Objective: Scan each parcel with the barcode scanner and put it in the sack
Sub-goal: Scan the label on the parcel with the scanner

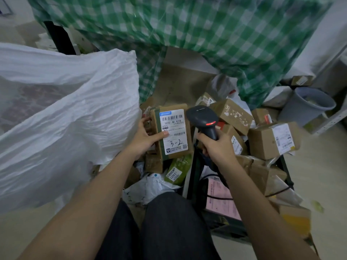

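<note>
I am holding a brown cardboard parcel (171, 133) upright in my left hand (144, 136), thumb pressing on its white label and fingers wrapping behind its left edge. My right hand (216, 147) is gripping the handle of the barcode scanner (203, 120), whose head is sitting just right of the parcel with a red light glowing. The white sack (62, 117) is billowing to the left of my left hand.

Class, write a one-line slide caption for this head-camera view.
Left hand holds a labelled parcel beside the white sack; right hand grips the barcode scanner.
</note>
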{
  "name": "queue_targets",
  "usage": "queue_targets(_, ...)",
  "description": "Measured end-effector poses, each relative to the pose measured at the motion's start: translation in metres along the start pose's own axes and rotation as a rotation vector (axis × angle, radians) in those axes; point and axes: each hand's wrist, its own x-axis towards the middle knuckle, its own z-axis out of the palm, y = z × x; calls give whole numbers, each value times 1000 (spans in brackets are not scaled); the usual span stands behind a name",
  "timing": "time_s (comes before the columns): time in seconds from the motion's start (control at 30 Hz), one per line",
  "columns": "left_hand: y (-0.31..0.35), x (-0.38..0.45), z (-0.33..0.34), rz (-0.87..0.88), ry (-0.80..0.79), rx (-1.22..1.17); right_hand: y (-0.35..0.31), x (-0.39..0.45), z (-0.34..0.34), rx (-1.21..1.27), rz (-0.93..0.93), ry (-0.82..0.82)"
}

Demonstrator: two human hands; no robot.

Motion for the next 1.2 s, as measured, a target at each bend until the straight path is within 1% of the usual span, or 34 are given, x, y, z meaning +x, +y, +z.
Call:
queue_targets(0.17, -6, -5, 6, -12, 43, -28, 15, -28, -2, 17, 72, -60)
queue_targets(0.37, -2, -11, 8, -17, 49, -79, 16, -41, 1, -18, 55, -78)
queue_targets(0.8, -7, -10, 6, -20, 24, -79, 17, -43, 1, -32, 47, -81)
queue_targets(1.0, -1, -22, 5, -9, -10, -95, 12, -39, -3, 42, 41, -12)
queue_targets(1.2, 29, -53, 2, 100, -5, -142, -15, -41, -12, 133, -66, 126)
